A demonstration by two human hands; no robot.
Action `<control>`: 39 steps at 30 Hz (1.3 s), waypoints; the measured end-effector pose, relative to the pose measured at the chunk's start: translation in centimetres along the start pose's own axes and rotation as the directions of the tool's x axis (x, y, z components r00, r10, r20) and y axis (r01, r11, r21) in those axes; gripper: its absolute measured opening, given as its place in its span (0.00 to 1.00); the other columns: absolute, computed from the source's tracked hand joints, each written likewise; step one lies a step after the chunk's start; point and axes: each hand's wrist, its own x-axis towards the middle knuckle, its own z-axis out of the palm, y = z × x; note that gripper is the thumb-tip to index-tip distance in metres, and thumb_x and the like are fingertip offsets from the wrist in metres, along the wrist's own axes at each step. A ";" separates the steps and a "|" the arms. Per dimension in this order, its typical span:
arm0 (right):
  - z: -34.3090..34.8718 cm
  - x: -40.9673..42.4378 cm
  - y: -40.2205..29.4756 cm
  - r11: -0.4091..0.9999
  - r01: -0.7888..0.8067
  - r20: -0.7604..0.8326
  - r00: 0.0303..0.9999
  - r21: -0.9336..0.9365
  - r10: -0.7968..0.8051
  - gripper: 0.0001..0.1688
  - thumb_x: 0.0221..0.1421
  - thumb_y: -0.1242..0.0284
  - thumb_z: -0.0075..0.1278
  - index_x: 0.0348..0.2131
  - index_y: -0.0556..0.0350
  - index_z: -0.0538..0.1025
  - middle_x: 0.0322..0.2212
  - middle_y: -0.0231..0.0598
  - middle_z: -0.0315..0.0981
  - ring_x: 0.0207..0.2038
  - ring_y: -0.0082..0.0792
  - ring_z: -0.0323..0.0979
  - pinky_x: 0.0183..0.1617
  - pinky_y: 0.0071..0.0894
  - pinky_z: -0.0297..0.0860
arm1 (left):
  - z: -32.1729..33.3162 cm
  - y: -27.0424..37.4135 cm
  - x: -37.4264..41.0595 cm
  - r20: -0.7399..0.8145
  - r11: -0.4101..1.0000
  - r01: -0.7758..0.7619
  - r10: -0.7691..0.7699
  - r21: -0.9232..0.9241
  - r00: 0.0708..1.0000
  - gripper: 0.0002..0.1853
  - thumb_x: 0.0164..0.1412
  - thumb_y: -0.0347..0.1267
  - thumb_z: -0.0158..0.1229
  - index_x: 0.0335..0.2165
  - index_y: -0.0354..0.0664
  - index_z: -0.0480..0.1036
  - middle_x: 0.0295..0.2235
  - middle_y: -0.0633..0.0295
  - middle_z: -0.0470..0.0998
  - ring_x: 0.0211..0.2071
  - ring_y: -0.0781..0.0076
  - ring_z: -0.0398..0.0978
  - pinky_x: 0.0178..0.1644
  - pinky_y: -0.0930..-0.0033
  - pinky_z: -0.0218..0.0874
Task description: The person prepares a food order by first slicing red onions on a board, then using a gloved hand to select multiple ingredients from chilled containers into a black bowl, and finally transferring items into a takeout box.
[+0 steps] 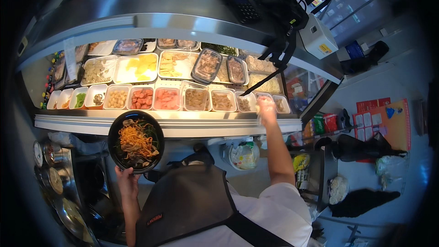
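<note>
My left hand (128, 178) grips the lower rim of a round black bowl (113, 142). In the bowl lie orange shreds (135, 137), dark greens and brown pieces. At the front row of the lit display case, my right hand (266, 109), in what looks like a clear plastic glove, reaches over a small white tub (263, 94) near the right end. Blur hides its fingers and whether anything is between them. Just left of it stands a tub of brown strips (244, 104); to its right, another tub of brownish food (280, 104).
The front row also holds pink slices (167, 98), red pieces (141, 98) and pale balls (117, 99). Behind are larger trays, one with yellow slices (141, 66), and lidded boxes (206, 65). A black strap (264, 80) hangs into the case. Steel pots (55, 152) stand lower left.
</note>
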 end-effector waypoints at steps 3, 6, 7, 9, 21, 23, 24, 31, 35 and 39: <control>-3.5 11.3 8.8 0.236 0.364 0.406 0.899 -0.901 0.165 0.31 0.44 0.76 0.65 0.50 0.59 0.77 0.46 0.51 0.80 0.51 0.48 0.79 0.56 0.41 0.75 | 4.8 -4.1 -0.8 -0.031 0.996 -0.067 0.066 -0.063 0.997 0.33 0.57 0.19 0.57 0.60 0.39 0.58 0.54 0.49 0.72 0.50 0.51 0.80 0.47 0.51 0.83; -1.1 16.0 14.6 0.245 0.386 0.450 0.831 -0.889 0.326 0.29 0.45 0.75 0.63 0.50 0.58 0.78 0.50 0.49 0.80 0.54 0.47 0.78 0.55 0.42 0.76 | 9.2 -8.3 -2.7 -0.124 0.989 -0.117 0.105 -0.095 0.987 0.34 0.57 0.19 0.56 0.61 0.39 0.58 0.55 0.49 0.72 0.51 0.51 0.79 0.48 0.51 0.82; -1.9 17.8 18.8 0.411 0.222 0.377 0.858 -0.884 0.348 0.24 0.52 0.69 0.61 0.49 0.54 0.79 0.50 0.49 0.79 0.53 0.47 0.78 0.54 0.42 0.76 | 10.2 -9.6 -3.1 -0.127 0.985 -0.103 0.086 -0.138 0.988 0.34 0.57 0.18 0.56 0.62 0.39 0.58 0.55 0.50 0.72 0.51 0.51 0.79 0.48 0.51 0.82; -2.8 19.8 26.2 0.726 -0.013 0.231 0.944 -0.688 0.236 0.20 0.58 0.63 0.57 0.48 0.53 0.79 0.46 0.46 0.80 0.49 0.44 0.79 0.51 0.41 0.75 | 12.1 -11.3 -3.9 -0.088 0.982 -0.030 0.014 -0.188 0.996 0.35 0.57 0.18 0.55 0.62 0.39 0.58 0.55 0.48 0.71 0.52 0.50 0.79 0.48 0.50 0.82; -0.6 17.3 26.2 0.970 -0.231 0.308 0.919 -0.081 0.244 0.18 0.67 0.58 0.46 0.44 0.50 0.77 0.41 0.34 0.79 0.43 0.34 0.75 0.46 0.38 0.72 | 19.7 -15.6 -5.7 -0.107 0.995 -0.019 0.008 -0.100 0.994 0.27 0.58 0.17 0.53 0.55 0.38 0.59 0.55 0.47 0.71 0.53 0.47 0.78 0.52 0.43 0.80; -0.5 15.3 20.9 0.898 -0.439 0.349 0.844 0.013 0.407 0.17 0.67 0.58 0.47 0.45 0.49 0.77 0.43 0.34 0.78 0.44 0.34 0.74 0.47 0.39 0.72 | 19.2 -15.4 -5.9 -0.103 0.993 -0.025 0.013 -0.111 0.995 0.26 0.58 0.17 0.53 0.55 0.39 0.59 0.55 0.47 0.71 0.53 0.48 0.78 0.51 0.43 0.80; 0.6 14.3 18.6 0.838 -0.544 0.389 0.781 0.039 0.489 0.18 0.67 0.58 0.48 0.47 0.48 0.77 0.44 0.35 0.78 0.46 0.34 0.74 0.49 0.39 0.72 | 18.3 -14.9 -6.5 -0.116 0.990 -0.044 0.029 -0.131 0.993 0.26 0.58 0.17 0.53 0.55 0.39 0.60 0.55 0.47 0.71 0.53 0.48 0.78 0.51 0.43 0.80; 6.1 1.3 7.2 0.465 -0.777 0.741 0.594 0.425 0.313 0.18 0.63 0.64 0.59 0.50 0.45 0.75 0.38 0.27 0.77 0.35 0.26 0.77 0.26 0.28 0.72 | 13.8 -11.9 -8.0 -0.240 0.959 -0.146 0.086 -0.243 0.967 0.24 0.60 0.15 0.54 0.52 0.43 0.60 0.49 0.47 0.73 0.47 0.51 0.81 0.44 0.45 0.83; 2.6 -2.0 -5.2 0.542 -0.817 0.799 0.452 0.195 0.395 0.18 0.63 0.70 0.59 0.51 0.45 0.75 0.36 0.25 0.78 0.26 0.21 0.71 0.21 0.19 0.62 | 11.5 -13.9 -11.1 -0.319 0.895 -0.192 0.060 -0.402 0.946 0.24 0.58 0.13 0.54 0.50 0.44 0.59 0.46 0.49 0.75 0.43 0.52 0.83 0.42 0.46 0.84; 15.1 -6.4 -13.4 0.601 -0.758 0.875 0.445 0.254 0.191 0.17 0.65 0.73 0.58 0.52 0.49 0.75 0.39 0.27 0.80 0.26 0.19 0.71 0.22 0.16 0.63 | 3.6 -5.4 -8.7 -0.435 0.894 -0.292 0.126 -0.340 0.892 0.24 0.58 0.12 0.53 0.48 0.45 0.59 0.45 0.50 0.75 0.43 0.55 0.83 0.43 0.46 0.84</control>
